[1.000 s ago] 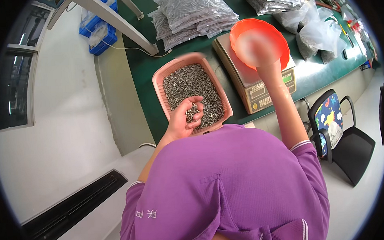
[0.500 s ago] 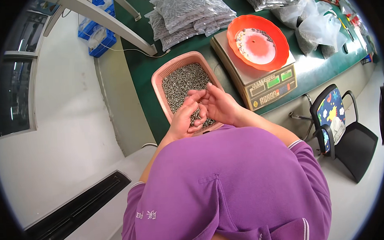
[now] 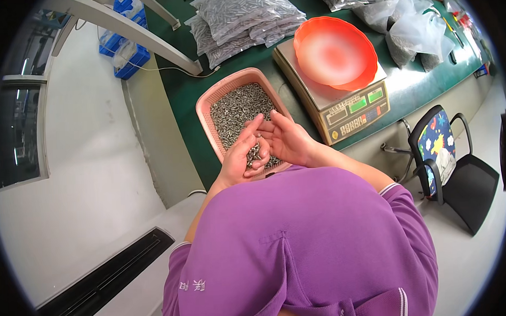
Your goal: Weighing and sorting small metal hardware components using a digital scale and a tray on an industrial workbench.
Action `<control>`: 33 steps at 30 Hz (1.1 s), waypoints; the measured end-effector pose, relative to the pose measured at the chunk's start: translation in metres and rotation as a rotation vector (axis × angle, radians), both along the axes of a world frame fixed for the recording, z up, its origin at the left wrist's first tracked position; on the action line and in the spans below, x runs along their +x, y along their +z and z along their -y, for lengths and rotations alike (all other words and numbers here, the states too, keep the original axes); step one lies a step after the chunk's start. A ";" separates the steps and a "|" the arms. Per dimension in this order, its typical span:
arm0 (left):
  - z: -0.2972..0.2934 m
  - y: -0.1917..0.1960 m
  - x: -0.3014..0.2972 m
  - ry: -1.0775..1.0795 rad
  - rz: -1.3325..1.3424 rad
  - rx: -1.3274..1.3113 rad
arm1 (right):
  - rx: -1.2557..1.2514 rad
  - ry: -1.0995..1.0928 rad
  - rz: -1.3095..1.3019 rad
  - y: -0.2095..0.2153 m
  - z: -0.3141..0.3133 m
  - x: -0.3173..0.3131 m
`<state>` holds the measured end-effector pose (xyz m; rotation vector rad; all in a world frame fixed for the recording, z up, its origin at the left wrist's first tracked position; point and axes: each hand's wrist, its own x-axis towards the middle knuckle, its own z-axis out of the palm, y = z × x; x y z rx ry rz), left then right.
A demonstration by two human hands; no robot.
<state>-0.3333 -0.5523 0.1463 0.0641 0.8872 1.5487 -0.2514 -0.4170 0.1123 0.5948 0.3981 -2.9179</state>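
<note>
My left hand (image 3: 239, 162) is cupped around a small heap of short silvery metal pieces (image 3: 253, 153), too small to tell their exact kind. Facing it, my right hand (image 3: 288, 141) has its palm turned inward, thumb up and fingers stretched toward the left one. A single piece shows near the left fingers. Both hands are over the near end of a pink plastic basket (image 3: 206, 122), which holds many more such pieces (image 3: 241, 105). Right of the basket, a red scalloped bowl (image 3: 336, 53) with a pale middle rests on a digital scale (image 3: 349, 117).
Clear bags of metal pieces (image 3: 234, 19) are stacked at the back of the green table (image 3: 182, 113). Tied plastic bags (image 3: 416, 43) stand at the back right. Blue bins (image 3: 131, 63) and a pale table leg (image 3: 132, 37) are left; an office chair (image 3: 454, 179) is right.
My hands have parted slightly, the right fingers opening away from the left. Dark pieces visible inside the red bowl before do not show now. The view has shifted a little.
</note>
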 end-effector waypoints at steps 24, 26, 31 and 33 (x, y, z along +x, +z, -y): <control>0.005 -0.012 -0.008 0.110 0.099 -0.037 | 1.704 -0.340 -0.027 0.019 -0.070 -0.004; 0.003 -0.008 -0.007 0.093 0.057 -0.053 | 1.210 -0.069 -0.032 0.015 -0.041 -0.004; -0.005 0.001 -0.002 0.044 -0.057 -0.075 | 0.091 0.086 -0.184 -0.005 0.000 -0.002; -0.005 0.004 0.000 0.051 -0.092 -0.087 | 0.046 0.058 -0.139 -0.004 0.000 -0.003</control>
